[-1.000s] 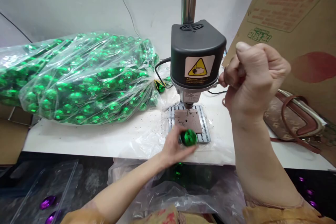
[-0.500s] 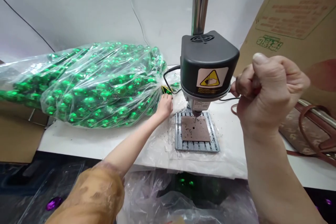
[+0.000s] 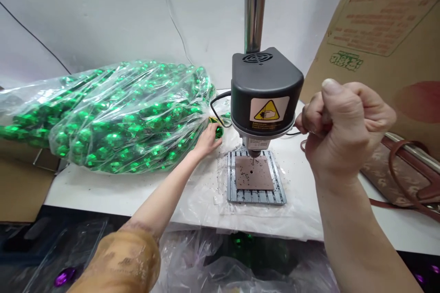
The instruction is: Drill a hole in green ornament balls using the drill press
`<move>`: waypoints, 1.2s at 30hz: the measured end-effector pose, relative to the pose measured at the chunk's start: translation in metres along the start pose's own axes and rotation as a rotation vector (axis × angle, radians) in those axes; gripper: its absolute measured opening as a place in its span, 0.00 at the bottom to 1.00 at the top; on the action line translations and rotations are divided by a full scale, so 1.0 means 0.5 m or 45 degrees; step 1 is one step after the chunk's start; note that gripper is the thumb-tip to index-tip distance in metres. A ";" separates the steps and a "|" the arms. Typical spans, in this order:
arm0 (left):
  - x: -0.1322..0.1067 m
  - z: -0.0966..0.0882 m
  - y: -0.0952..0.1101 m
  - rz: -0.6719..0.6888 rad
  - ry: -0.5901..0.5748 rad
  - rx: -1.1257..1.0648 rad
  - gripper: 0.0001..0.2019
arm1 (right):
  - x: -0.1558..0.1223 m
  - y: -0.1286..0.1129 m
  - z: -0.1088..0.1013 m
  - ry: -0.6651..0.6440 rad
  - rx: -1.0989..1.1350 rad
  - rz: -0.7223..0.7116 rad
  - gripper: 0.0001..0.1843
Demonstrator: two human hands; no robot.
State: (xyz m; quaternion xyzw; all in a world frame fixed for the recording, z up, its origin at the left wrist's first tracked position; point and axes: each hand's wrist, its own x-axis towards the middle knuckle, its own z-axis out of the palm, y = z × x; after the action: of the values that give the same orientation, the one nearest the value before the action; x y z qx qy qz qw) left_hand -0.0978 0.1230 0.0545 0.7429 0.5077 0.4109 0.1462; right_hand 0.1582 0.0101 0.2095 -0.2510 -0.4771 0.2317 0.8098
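Observation:
At the gathered mouth of the clear plastic bag (image 3: 130, 119), my left hand (image 3: 207, 141) has its fingers closed around a shiny green faceted ball (image 3: 219, 132). The bag is full of similar green balls. My right hand (image 3: 347, 128) is curled into a fist beside the black drill press head (image 3: 266, 84), thumb on top; whatever the fingers wrap around is hidden. Below the head, the drill chuck (image 3: 254, 153) points down over a brown square board (image 3: 254, 173) with a small dark hole. That board lies on the grey slotted base (image 3: 280, 199), with dark shavings scattered about.
A shiny steel column (image 3: 255, 9) rises behind the drill head. To the right stand a large cardboard box (image 3: 388, 46) and a patterned handbag (image 3: 385, 183) with brown straps. Clear plastic film (image 3: 240, 265) hangs below the white table's (image 3: 103, 192) front edge.
My left hand has drawn slightly back from the bag's mouth, and a green ball now shows in its fingers. The right fist keeps its place by the drill head. The view has shifted slightly.

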 end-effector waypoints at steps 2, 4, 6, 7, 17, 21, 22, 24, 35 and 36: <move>-0.052 -0.027 0.014 -0.014 -0.079 -0.051 0.23 | 0.000 0.001 0.000 0.012 0.005 -0.008 0.23; -0.099 -0.038 0.038 -0.136 -0.046 -0.328 0.25 | 0.000 0.003 0.000 0.025 0.027 -0.005 0.23; -0.136 -0.034 0.067 -0.367 -0.074 -0.751 0.27 | 0.000 0.004 0.001 0.031 0.048 -0.007 0.23; -0.149 -0.028 0.081 -0.491 -0.128 -0.957 0.28 | 0.000 0.005 0.001 0.030 0.050 -0.011 0.23; -0.177 0.041 0.145 -0.570 -0.388 -1.050 0.35 | 0.001 0.011 -0.004 -0.034 0.025 -0.045 0.26; -0.179 0.062 0.135 -0.490 -0.383 -0.936 0.32 | 0.001 0.012 -0.004 -0.050 -0.004 -0.064 0.26; -0.179 0.066 0.133 -0.480 -0.394 -0.901 0.32 | 0.001 0.013 -0.004 -0.054 -0.010 -0.068 0.26; -0.178 0.074 0.131 -0.473 -0.414 -0.854 0.32 | 0.002 0.014 -0.005 -0.064 -0.014 -0.076 0.26; -0.192 0.117 0.151 -0.442 -0.300 -0.578 0.30 | 0.001 0.015 -0.006 -0.066 -0.002 -0.085 0.27; -0.195 0.122 0.157 -0.429 -0.263 -0.538 0.29 | 0.001 0.015 -0.005 -0.056 0.015 -0.080 0.27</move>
State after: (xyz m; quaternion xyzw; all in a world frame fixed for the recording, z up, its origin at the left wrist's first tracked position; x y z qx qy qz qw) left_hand -0.0163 0.0151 0.0214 0.6391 0.5095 0.3997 0.4151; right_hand 0.1599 0.0155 0.2041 -0.2258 -0.5010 0.2144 0.8075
